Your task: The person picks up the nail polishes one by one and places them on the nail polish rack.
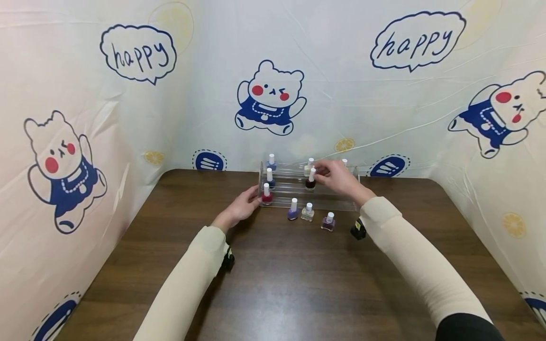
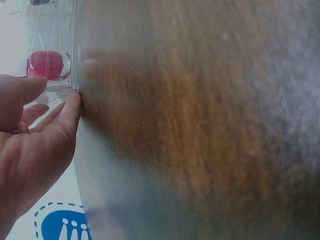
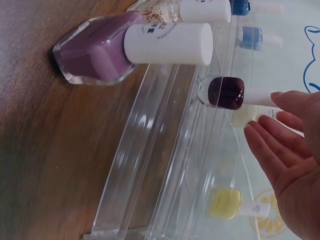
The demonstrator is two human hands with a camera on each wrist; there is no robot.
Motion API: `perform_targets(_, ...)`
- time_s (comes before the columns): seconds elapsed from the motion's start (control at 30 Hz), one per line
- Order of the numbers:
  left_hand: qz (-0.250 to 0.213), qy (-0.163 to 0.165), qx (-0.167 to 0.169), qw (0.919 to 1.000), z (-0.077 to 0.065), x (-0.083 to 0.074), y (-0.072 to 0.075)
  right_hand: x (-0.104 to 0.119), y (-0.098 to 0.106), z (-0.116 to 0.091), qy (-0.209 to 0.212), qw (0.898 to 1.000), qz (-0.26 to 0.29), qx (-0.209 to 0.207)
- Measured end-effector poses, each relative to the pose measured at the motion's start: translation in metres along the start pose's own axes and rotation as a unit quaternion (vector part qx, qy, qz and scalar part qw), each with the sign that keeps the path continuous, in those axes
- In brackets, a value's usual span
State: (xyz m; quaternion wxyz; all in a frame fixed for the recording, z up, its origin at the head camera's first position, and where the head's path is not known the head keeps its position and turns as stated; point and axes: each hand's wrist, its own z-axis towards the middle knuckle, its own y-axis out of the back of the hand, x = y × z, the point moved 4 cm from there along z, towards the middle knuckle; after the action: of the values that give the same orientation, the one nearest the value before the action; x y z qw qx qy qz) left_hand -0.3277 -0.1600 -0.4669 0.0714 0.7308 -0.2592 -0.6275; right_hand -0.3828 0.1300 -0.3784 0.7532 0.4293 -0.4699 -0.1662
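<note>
A clear tiered rack (image 1: 328, 202) stands near the table's far edge. My right hand (image 1: 339, 177) pinches the white cap of a dark red nail polish bottle (image 3: 227, 93) at the middle tier. Thumb and fingers of my left hand (image 1: 244, 204) hold the rack's left end, beside a pinkish-red bottle (image 2: 46, 65) on the bottom tier. A dark blue bottle (image 1: 269, 180) sits on the middle tier. Along the top are a light blue bottle (image 3: 251, 38), a cream one (image 3: 243, 117) and a yellow one (image 3: 225, 203), partly behind my right hand in the head view.
In front of the rack, on the brown wooden table (image 1: 290, 284), stand a violet bottle (image 1: 292, 212), a clear glitter bottle (image 1: 307, 214) and a mauve bottle (image 3: 95, 50). A printed cloth (image 1: 204, 109) with cartoon bears surrounds the table at the back and sides.
</note>
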Motion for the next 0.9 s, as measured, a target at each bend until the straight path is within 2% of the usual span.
perform_targets(0.6, 0.005, -0.002, 0.001, 1.0000, 0.001, -0.001, -0.001, -0.005, 0.008, -0.018, -0.005, 1.000, -0.019, 0.008)
perform_targets(0.9, 0.007, -0.003, 0.002, 1.0000, 0.001, -0.001, -0.001, -0.006, 0.011, -0.029, 0.005, 0.999, -0.043, 0.002)
